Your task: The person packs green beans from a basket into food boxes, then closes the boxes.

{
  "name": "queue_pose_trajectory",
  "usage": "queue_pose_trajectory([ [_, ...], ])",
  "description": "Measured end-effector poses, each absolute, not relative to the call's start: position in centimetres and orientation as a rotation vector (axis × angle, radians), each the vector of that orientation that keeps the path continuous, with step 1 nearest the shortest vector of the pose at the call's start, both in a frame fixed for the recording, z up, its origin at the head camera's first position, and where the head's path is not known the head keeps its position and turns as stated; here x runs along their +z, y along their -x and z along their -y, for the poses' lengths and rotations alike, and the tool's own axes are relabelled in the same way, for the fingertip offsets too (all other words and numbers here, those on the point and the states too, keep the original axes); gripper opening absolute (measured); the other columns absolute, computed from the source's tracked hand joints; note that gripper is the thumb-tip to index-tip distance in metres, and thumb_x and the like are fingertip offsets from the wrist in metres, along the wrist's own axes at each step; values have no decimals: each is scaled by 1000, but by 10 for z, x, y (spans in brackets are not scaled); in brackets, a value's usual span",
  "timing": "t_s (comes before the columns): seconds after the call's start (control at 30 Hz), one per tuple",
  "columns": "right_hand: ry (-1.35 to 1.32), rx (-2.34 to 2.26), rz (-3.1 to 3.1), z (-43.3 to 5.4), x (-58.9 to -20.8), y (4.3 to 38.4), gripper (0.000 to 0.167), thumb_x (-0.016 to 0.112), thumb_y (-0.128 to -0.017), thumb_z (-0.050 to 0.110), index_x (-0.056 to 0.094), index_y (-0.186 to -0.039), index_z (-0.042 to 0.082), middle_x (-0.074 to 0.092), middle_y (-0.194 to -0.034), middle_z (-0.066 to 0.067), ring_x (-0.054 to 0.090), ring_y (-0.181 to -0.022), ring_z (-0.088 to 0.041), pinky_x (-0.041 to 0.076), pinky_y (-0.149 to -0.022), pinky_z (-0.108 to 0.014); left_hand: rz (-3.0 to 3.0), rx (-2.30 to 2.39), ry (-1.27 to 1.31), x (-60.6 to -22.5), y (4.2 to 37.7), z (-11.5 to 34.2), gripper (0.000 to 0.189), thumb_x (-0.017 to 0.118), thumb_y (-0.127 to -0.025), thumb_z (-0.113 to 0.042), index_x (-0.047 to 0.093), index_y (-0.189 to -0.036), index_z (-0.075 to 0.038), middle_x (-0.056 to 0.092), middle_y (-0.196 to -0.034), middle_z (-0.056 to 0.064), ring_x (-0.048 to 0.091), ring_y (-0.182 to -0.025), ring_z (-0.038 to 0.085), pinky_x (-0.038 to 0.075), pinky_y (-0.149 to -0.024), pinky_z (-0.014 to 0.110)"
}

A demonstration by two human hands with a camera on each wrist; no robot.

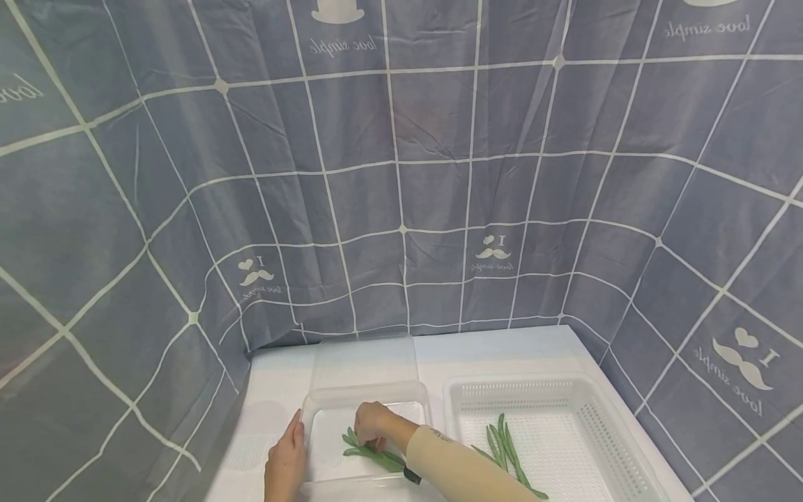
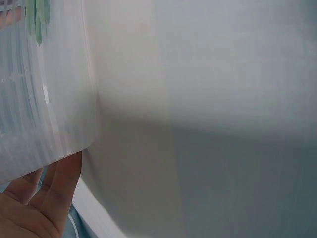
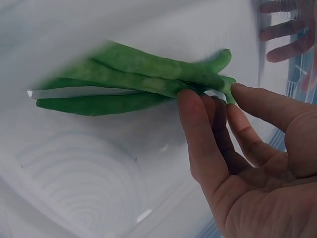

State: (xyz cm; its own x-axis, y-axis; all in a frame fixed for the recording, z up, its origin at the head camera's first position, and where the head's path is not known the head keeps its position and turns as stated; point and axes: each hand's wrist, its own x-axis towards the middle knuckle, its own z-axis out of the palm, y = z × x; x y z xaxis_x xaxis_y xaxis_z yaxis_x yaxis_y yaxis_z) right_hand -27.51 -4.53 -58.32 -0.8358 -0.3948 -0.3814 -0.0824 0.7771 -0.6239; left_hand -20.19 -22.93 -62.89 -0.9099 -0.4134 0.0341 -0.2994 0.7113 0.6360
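Observation:
Several green beans (image 1: 385, 458) lie in a clear plastic box (image 1: 370, 392) at the front of the table. My right hand (image 1: 374, 423) reaches into this box from above. In the right wrist view, its curled fingers and thumb pinch the ends of the green beans (image 3: 148, 72), whose other ends lie against the box floor. My left hand (image 1: 287, 461) rests against the outside of the box's left wall with its fingers fairly straight. The left wrist view shows the left hand's fingers (image 2: 64, 183) at the lower edge of the translucent wall (image 2: 64, 114).
To the right stands a white perforated basket (image 1: 521, 383) holding more green beans (image 1: 504, 446). A clear flat lid or sheet (image 1: 364, 359) lies behind the box. A grey curtain (image 1: 433, 195) with white grid lines surrounds the white table (image 1: 495, 348) at the back and sides.

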Motion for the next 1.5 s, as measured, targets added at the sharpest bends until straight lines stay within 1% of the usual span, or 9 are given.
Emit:
queue_pose_trajectory([
  [0.23,349,-861,-2450,42,-581,278,14,81,-83,-7,71,-80,4,71,-69,-11,75,-67,-26,68,-62,-37,2758,-985,-605,-629,203,228,57,27,-117,-36,46,-157,0,55,-148,32,62,-128,56,52,-102,71],
  [0.53,368,-990,-2400,30,-568,283,11,81,-86,-3,72,-89,3,69,-75,-10,73,-70,-24,68,-62,-36,2756,-992,-594,-629,204,228,58,26,-117,-38,46,-157,0,55,-147,33,63,-124,58,52,-99,74],
  [0.67,372,-1105,-2340,19,-559,284,10,78,-89,-1,73,-97,1,70,-77,-9,72,-70,-22,68,-63,-37,2760,-994,-603,-626,203,227,58,26,-117,-38,46,-157,-1,55,-147,33,62,-125,58,52,-100,74],
  [0.8,330,-1234,-2254,8,-553,287,17,76,-92,2,74,-108,-1,70,-79,-7,69,-70,-18,67,-62,-34,2765,-996,-619,-625,203,227,59,25,-117,-40,45,-158,-2,54,-148,33,62,-125,58,51,-101,74],
  [0.93,297,-1391,-2141,-4,-549,292,21,75,-93,4,73,-114,-3,71,-84,-7,70,-73,-18,67,-62,-33,2773,-993,-630,-626,204,227,60,24,-117,-41,44,-159,-2,53,-149,32,62,-127,57,51,-102,74],
  [1.13,244,-1620,-1925,-25,-537,298,22,72,-98,9,72,-118,0,70,-91,-8,71,-77,-16,69,-71,-35,2763,-991,-634,-629,204,228,61,24,-117,-42,45,-158,-3,54,-149,31,62,-127,56,51,-102,74],
  [1.3,243,-1747,-1801,-47,-527,298,27,69,-101,12,69,-126,-1,69,-93,-6,70,-80,-14,69,-81,-39,2758,-994,-630,-630,205,230,61,24,-117,-41,44,-158,-1,53,-149,32,61,-128,57,50,-102,75],
  [1.4,243,-1787,-1794,-63,-528,297,29,69,-102,13,68,-128,-1,68,-93,-4,71,-81,-13,69,-83,-39,2765,-1009,-637,-630,205,230,61,24,-117,-42,44,-159,-2,53,-149,32,61,-128,57,49,-102,75],
  [1.5,230,-1807,-1813,-81,-530,296,30,68,-102,14,67,-128,-1,68,-93,-3,71,-82,-13,69,-83,-39,2782,-1006,-634,-630,204,231,61,26,-117,-43,45,-158,-3,54,-147,33,62,-124,58,51,-99,76],
])
